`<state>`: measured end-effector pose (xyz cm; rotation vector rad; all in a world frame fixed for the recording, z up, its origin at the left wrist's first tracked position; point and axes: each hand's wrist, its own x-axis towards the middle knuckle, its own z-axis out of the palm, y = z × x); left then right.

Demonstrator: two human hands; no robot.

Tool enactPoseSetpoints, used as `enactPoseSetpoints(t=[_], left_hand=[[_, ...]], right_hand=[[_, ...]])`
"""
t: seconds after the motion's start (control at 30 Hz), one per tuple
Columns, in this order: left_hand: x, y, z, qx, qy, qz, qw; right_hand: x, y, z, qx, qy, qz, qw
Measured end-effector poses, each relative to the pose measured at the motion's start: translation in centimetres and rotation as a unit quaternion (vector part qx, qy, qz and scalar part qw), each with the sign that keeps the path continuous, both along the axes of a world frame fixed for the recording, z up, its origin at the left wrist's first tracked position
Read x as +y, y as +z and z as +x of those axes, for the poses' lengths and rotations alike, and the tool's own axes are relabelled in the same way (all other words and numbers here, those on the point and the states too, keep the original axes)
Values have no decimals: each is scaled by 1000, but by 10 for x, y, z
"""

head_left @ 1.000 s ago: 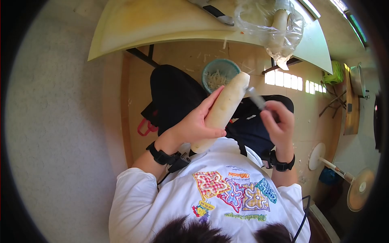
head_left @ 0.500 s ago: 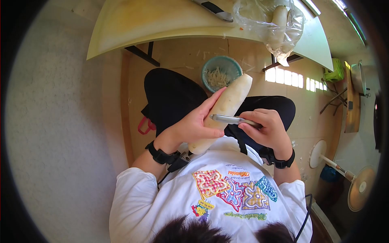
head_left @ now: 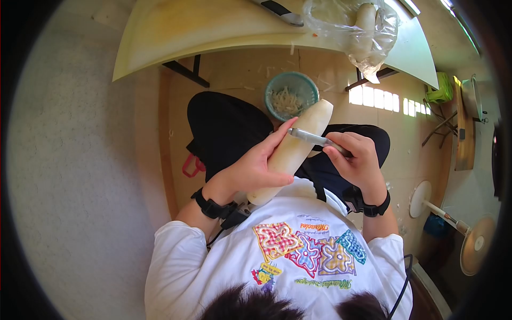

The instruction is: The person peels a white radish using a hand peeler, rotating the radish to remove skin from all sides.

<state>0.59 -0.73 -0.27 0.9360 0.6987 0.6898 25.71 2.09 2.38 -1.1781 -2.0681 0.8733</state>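
A long white daikon radish (head_left: 292, 154) slants across my lap, its lower end against my shirt. My left hand (head_left: 257, 166) is closed around its left side, thumb across the front. In my right hand (head_left: 356, 154) is a metal vegetable peeler (head_left: 311, 137), gripped by its handle, with the head lying across the radish's upper half. Below the radish's far tip, on the floor between my knees, stands a blue-green basket (head_left: 271, 109) with pale peelings (head_left: 287, 100) inside.
Ahead is a table (head_left: 186, 34) bearing a knife (head_left: 278, 12) and a clear plastic bag (head_left: 349, 29) with more radishes (head_left: 366, 26). Peel scraps litter the floor around the basket. To the right are a fan (head_left: 476, 244) and a green stool (head_left: 440, 89); a wall (head_left: 80, 160) rises on the left.
The peeler in my right hand has moved up along the radish, toward its far end. My left hand keeps its hold and the radish stays nearly in place.
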Motion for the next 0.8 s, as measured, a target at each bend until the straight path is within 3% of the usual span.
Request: enactPoseSetpoints(t=[0.4,0.47,0.6,0.67,0.73,0.8], left_hand=[[0,10,-2,-3,1,-45,999],[-5,7,-2,1,-16,-18,1000],[-6,19,-2,5,-82,95,992],[2,24,-2,-16,-62,26,998],[9,26,-3,-32,-31,-31,999],[14,27,-5,-35,-5,-62,997]], right_hand=[[2,-2,-1,-5,-5,-1,1000],[9,-3,9,-11,-125,-2,992],[8,-24,22,-26,-88,-52,994],[3,-30,25,-35,-103,-90,990],[3,-39,28,42,-193,-118,973],[0,-36,29,90,-207,-161,961]])
